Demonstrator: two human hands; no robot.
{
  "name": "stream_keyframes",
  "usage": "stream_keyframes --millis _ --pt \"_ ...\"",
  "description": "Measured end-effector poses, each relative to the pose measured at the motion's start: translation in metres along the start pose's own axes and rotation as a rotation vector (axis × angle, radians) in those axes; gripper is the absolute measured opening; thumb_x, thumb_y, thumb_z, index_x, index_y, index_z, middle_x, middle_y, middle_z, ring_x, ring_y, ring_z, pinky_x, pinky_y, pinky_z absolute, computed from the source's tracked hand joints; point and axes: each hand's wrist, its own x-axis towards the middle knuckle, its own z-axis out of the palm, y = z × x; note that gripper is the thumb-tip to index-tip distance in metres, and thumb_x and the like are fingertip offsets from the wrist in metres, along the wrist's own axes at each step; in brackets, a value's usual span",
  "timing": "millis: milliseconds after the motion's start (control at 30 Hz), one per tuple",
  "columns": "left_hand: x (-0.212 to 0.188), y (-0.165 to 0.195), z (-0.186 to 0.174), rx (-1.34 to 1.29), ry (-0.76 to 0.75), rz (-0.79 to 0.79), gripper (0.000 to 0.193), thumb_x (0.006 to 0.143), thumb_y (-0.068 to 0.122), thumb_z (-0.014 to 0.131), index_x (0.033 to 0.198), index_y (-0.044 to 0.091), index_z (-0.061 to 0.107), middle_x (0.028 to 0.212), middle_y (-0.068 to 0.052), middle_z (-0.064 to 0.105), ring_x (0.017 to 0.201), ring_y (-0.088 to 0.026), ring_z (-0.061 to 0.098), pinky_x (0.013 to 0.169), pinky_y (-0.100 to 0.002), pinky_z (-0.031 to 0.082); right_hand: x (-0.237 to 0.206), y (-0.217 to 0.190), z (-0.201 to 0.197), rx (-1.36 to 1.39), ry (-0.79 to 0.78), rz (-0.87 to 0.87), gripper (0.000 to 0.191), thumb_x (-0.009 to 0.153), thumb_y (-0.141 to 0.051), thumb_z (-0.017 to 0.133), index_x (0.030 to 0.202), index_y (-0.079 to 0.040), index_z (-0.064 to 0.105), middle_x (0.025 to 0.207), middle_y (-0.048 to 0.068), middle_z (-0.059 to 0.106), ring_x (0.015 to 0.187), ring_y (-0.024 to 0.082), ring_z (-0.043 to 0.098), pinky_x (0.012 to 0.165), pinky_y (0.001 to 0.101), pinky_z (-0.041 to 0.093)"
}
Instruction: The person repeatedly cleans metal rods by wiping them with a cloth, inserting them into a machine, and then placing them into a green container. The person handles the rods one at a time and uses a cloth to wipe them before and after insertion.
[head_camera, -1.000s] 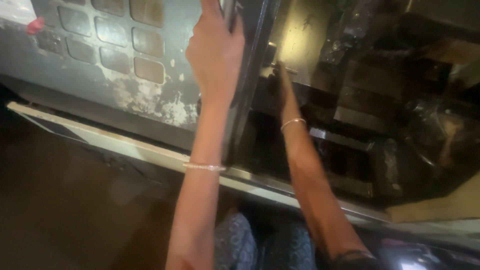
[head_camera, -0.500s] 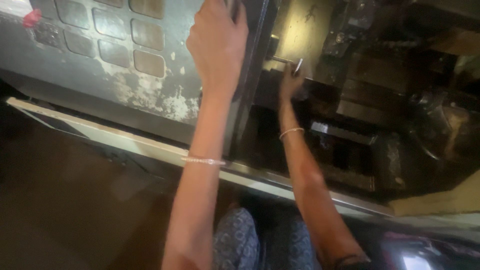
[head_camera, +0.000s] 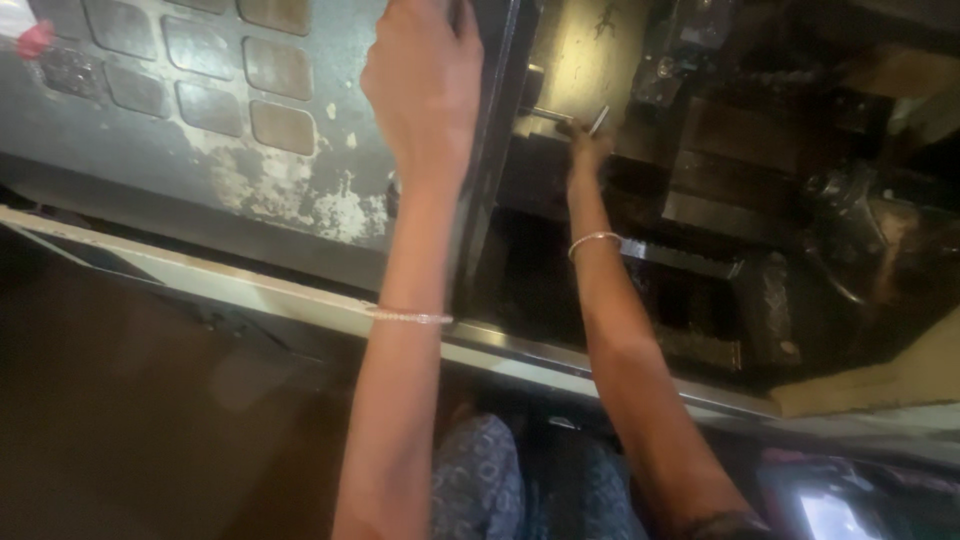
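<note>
Left hand (head_camera: 425, 90): raised against the dark upright edge of the machine door (head_camera: 495, 150); fingers curled over the edge near the top of the frame, gripping it; a thin beaded bracelet (head_camera: 410, 317) sits on the forearm
Right hand (head_camera: 588, 148): stretched deep into the dark machine interior (head_camera: 760, 200); fingers closed around a thin metal rod (head_camera: 580, 118), which lies roughly level and ends in a short angled tip to the right; a second bracelet (head_camera: 594, 240) circles the wrist
Grey panel (head_camera: 200, 110): left of the door edge; worn, patchy paint; rows of square rounded buttons (head_camera: 280, 127) across it
Below: patterned trousers (head_camera: 480, 490) between the two forearms
</note>
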Motion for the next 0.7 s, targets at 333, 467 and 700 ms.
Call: stream_keyframes --millis 333,467,700 --pt "0.0001 -0.0031 0.006 0.032 0.022 0.002 0.023 0.094 0.028 0.07 0.094 0.004 0.067 0.095 -0.017 0.075 0.082 -0.04 0.072 0.07 -0.049 0.058 0.0001 -0.0029 0.0028 0.177 -0.039 0.064 0.024 0.079 0.007 0.078 0.099 0.001 0.068 0.084 0.01 0.075 0.072 0.023 0.076 0.076 0.0396 0.062" --pt "0.0002 -0.0018 0.0045 0.039 0.002 -0.028 0.026 0.096 0.029 0.07 0.097 0.004 0.065 0.094 -0.018 0.075 0.083 -0.042 0.072 0.072 -0.049 0.058 -0.0002 -0.0049 0.0008 -0.092 0.083 0.161 0.02 0.083 -0.002 0.081 0.099 -0.003 0.07 0.091 0.007 0.077 0.081 0.018 0.074 0.083 0.0337 0.058" --pt "-0.0023 0.0005 0.0002 -0.023 -0.021 -0.023 0.038 0.099 0.026 0.07 0.124 0.003 0.052 0.09 -0.019 0.076 0.083 -0.043 0.073 0.071 -0.051 0.058 0.0087 0.0024 0.0019 -0.108 0.059 -0.055 0.017 0.083 -0.001 0.084 0.095 -0.001 0.072 0.091 0.011 0.075 0.078 0.02 0.071 0.071 0.0358 0.058"
